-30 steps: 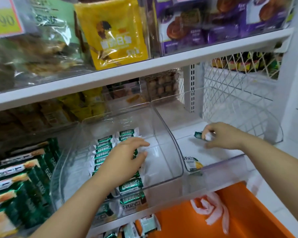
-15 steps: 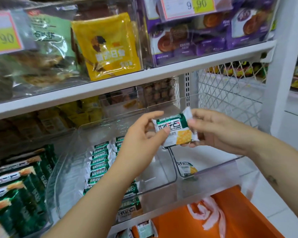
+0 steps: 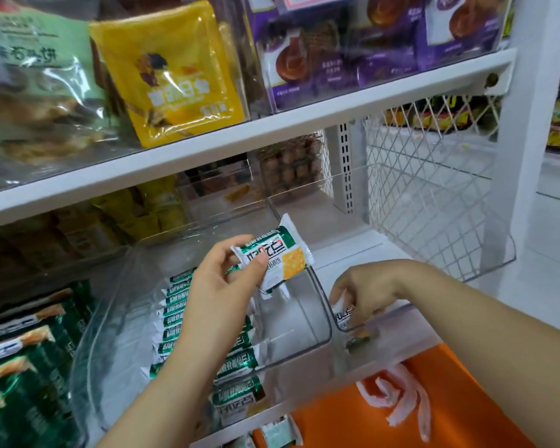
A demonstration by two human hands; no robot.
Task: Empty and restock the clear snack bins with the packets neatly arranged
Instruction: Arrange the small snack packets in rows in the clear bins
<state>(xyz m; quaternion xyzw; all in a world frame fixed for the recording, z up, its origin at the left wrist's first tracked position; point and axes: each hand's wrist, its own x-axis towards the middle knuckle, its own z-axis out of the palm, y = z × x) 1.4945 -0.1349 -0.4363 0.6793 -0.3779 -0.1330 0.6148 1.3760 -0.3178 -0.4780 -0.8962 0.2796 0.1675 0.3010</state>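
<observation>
Packet [image 3: 274, 257]: green-and-white, cracker picture on its face, held in the air above the right half of the middle bin [image 3: 324, 305], tilted, free of the bin walls. Your left hand [image 3: 220, 286] has it by its left end, thumb on the face and fingers behind, a narrow pinch. Judgement on handling: a light, thin film wrapper, slick and crinkly, with a brittle biscuit inside, so grip the flat crimped end seams or the long edges and do not squeeze the middle. Second packet [image 3: 345, 316]: lies low at the front left corner of the right bin [image 3: 401, 308], just across the shared wall. Your right hand [image 3: 369, 289] is down on it with fingers curled; it looks like a pinch, though glare on the clear wall leaves the contact unsure. Row of packets [image 3: 175, 305]: stands on edge, overlapping, along the left part of the middle bin, partly behind your left forearm; the right part of the bin floor is bare. Likely step: transferring packets from the right bin into the middle one. Lay each parallel to the row, label facing the same way. Below the shelf lip sits an orange crate [image 3: 459, 405].
</observation>
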